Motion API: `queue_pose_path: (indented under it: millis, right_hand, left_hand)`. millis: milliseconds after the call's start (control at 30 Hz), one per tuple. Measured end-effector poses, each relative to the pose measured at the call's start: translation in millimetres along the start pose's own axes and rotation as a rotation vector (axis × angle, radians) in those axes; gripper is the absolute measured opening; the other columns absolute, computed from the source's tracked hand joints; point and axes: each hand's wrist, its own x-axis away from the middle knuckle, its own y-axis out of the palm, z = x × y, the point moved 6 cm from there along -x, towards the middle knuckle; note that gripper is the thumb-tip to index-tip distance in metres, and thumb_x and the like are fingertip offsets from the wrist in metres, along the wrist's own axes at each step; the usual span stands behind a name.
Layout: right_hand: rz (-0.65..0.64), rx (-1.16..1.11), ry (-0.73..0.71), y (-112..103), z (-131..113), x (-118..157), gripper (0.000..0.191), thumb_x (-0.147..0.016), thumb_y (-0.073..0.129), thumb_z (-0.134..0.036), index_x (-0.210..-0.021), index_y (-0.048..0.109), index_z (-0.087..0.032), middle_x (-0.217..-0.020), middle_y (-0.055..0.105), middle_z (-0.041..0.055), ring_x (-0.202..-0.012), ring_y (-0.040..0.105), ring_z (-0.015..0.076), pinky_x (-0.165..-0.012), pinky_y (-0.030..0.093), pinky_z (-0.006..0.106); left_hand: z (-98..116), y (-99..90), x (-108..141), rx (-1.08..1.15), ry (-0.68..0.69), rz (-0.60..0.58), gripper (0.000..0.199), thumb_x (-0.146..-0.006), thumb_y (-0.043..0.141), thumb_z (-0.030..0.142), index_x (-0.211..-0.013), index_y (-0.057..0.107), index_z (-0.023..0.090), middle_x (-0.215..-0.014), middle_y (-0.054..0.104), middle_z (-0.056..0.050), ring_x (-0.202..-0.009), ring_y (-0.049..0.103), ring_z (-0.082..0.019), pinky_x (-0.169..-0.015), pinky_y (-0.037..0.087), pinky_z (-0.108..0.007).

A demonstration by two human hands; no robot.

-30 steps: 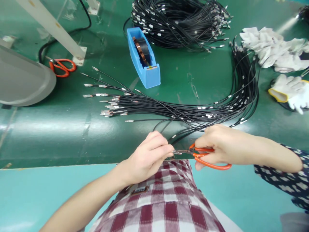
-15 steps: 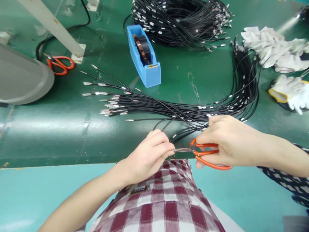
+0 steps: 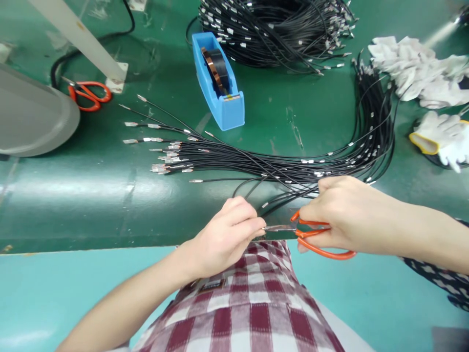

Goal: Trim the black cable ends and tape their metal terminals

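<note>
My right hand (image 3: 340, 215) is wrapped round the orange handles of a pair of scissors (image 3: 322, 240), whose blades point left. The blade tips meet the fingertips of my left hand (image 3: 229, 234), which are pinched together at the table's front edge. What lies between those fingertips is too small to make out, though black cables run down close behind them. Just beyond both hands, a bundle of black cables (image 3: 234, 161) with white labels and metal ends stretches across the green table (image 3: 91, 210) and curves away at the right.
A blue tape dispenser (image 3: 230, 110) stands behind the bundle, near a large coil of black cables (image 3: 264, 39). At the left are other orange scissors (image 3: 90, 95), a grey rounded object (image 3: 36, 115) and a white post (image 3: 84, 39). White gloves (image 3: 421, 73) lie at the right.
The view has shifted slightly. Both hands and the scissors hold almost the same position, with the blade tips still at my left fingertips.
</note>
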Motion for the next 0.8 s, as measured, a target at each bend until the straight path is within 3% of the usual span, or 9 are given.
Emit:
queue_pose_path:
  millis: [200, 333, 467, 533, 667, 800]
  right_hand:
    - [-0.015, -0.066, -0.002, 11.1, 5.9, -0.7, 0.029, -0.081, 0.057, -0.019, -0.054, 0.046, -0.02, -0.044, 0.046, -0.0057, -0.046, 0.027, 0.0109, -0.053, 0.019, 0.027]
    - [-0.113, -0.39, 0.069, 21.8, 14.3, -1.0, 0.035, -0.083, 0.059, -0.021, -0.054, 0.04, -0.019, -0.046, 0.049, -0.0071, -0.044, 0.032, 0.0077, -0.048, 0.021, 0.025]
    - [-0.107, -0.74, 0.141, 21.9, 24.9, 0.1, 0.044, -0.089, 0.059, -0.052, -0.061, 0.048, -0.02, -0.052, 0.055, -0.0046, -0.048, 0.044, 0.0092, -0.049, 0.029, 0.023]
    - [-0.018, -0.648, 0.213, 17.5, 34.5, 0.7, 0.048, -0.089, 0.055, -0.063, -0.067, 0.054, -0.02, -0.056, 0.057, -0.0027, -0.051, 0.048, 0.0116, -0.05, 0.03, 0.025]
    - [0.116, -0.199, 0.368, 12.0, 46.8, 1.9, 0.05, -0.089, 0.052, -0.066, -0.065, 0.055, -0.022, -0.052, 0.053, -0.0026, -0.048, 0.044, 0.0127, -0.052, 0.026, 0.026]
    - [0.182, -0.004, 0.41, 13.9, 44.8, -0.9, 0.052, -0.088, 0.052, -0.067, -0.064, 0.056, -0.022, -0.051, 0.054, -0.001, -0.048, 0.043, 0.0141, -0.053, 0.023, 0.028]
  left_hand:
    - [0.0, 3.8, 2.7, -0.009, 0.016, 0.011, 0.014, -0.094, 0.055, 0.006, -0.102, 0.061, 0.015, -0.08, 0.059, -0.005, -0.078, 0.05, -0.017, -0.07, 0.047, -0.031]
    - [-2.1, 3.1, 2.9, 0.02, -0.017, 0.016, 0.012, -0.096, 0.055, 0.008, -0.102, 0.062, 0.015, -0.08, 0.059, -0.004, -0.077, 0.05, -0.016, -0.071, 0.047, -0.03]
    - [-5.2, 0.3, 3.0, 0.063, -0.075, 0.027, 0.014, -0.096, 0.055, 0.008, -0.103, 0.065, 0.015, -0.082, 0.06, -0.005, -0.078, 0.053, -0.015, -0.072, 0.049, -0.03]
    - [-7.3, -2.6, 3.1, 0.1, -0.115, 0.056, 0.016, -0.095, 0.056, 0.008, -0.105, 0.067, 0.015, -0.083, 0.062, -0.005, -0.08, 0.055, -0.015, -0.072, 0.05, -0.028]
    - [-13.8, -8.1, 4.8, 0.182, -0.221, 0.111, 0.02, -0.096, 0.055, 0.009, -0.109, 0.069, 0.018, -0.082, 0.067, -0.004, -0.075, 0.058, -0.013, -0.069, 0.05, -0.025]
    - [-29.0, -9.6, 11.5, 0.308, -0.448, 0.152, 0.021, -0.1, 0.052, 0.015, -0.118, 0.062, 0.02, -0.07, 0.066, 0.002, -0.063, 0.059, -0.009, -0.064, 0.049, -0.022]
